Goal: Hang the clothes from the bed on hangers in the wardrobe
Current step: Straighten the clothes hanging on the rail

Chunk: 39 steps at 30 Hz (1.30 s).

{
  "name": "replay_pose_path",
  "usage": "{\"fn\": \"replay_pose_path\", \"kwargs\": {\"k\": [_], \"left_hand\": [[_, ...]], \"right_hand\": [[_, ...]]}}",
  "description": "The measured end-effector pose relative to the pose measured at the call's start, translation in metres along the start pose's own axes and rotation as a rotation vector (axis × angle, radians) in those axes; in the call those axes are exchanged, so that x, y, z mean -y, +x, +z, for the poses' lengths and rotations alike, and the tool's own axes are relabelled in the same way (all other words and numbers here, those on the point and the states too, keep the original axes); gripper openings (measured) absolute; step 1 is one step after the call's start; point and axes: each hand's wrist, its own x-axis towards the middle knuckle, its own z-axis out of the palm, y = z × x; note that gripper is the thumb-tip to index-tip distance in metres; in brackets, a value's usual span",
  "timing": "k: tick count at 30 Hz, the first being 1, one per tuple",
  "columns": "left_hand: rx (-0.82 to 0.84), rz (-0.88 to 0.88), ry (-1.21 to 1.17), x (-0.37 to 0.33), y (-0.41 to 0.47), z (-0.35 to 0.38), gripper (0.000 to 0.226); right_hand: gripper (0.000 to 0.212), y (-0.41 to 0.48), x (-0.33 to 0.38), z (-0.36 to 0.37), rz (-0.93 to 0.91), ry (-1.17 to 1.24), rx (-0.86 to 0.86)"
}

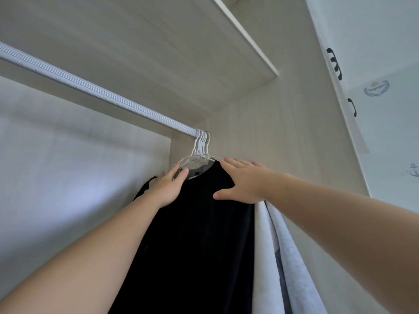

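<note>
1. Two hands are already on the black garment (pixel 199 223), which hangs from a white hanger (pixel 192 163) at the right end of the rail (pixel 95 91). Its long axis drops straight down from the rail.
2. Left hand (pixel 169 186) lies on the garment's left shoulder, fingers relaxed. Right hand (pixel 242 182) presses the right shoulder, fingers straight and spread. Neither seems to grip.
3. Both arms reach upward below the rail, equally near. Squaring the shoulders looks like the next move.
4. Pale clothes (pixel 267 257) hang just beside it, under the rail's end.
</note>
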Motion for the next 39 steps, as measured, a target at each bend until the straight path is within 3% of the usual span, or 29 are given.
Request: {"fn": "replay_pose_path", "kwargs": {"k": [2,5,10,18,26,32,39], "left_hand": [[-0.068,0.076,0.163,-0.009,-0.024,-0.005,0.064],[-0.191,0.284,0.233,-0.035,-0.059,-0.009,0.056],[-0.249,0.546,0.221,-0.095,-0.118,0.003,0.063],[-0.216,0.788,0.223,-0.192,-0.22,0.073,0.065],[0.065,0.793,-0.141,-0.291,-0.363,0.213,0.066],[0.389,0.758,-0.233,-0.355,-0.477,0.33,0.068],[0.722,0.773,-0.314,-0.413,-0.6,0.44,0.071]], "right_hand": [[0.085,-0.021,-0.01,-0.007,-0.011,0.009,-0.023],[0.075,-0.058,-0.032,-0.017,-0.019,-0.016,-0.129],[0.086,-0.129,-0.074,-0.021,-0.006,-0.131,-0.272],[0.078,-0.274,-0.146,-0.017,0.114,-0.108,-0.265],[0.077,-0.469,-0.223,0.009,0.27,-0.07,-0.065],[0.082,-0.614,-0.286,0.035,0.437,-0.111,0.202],[0.083,-0.765,-0.332,0.061,0.706,-0.102,0.386]]}}
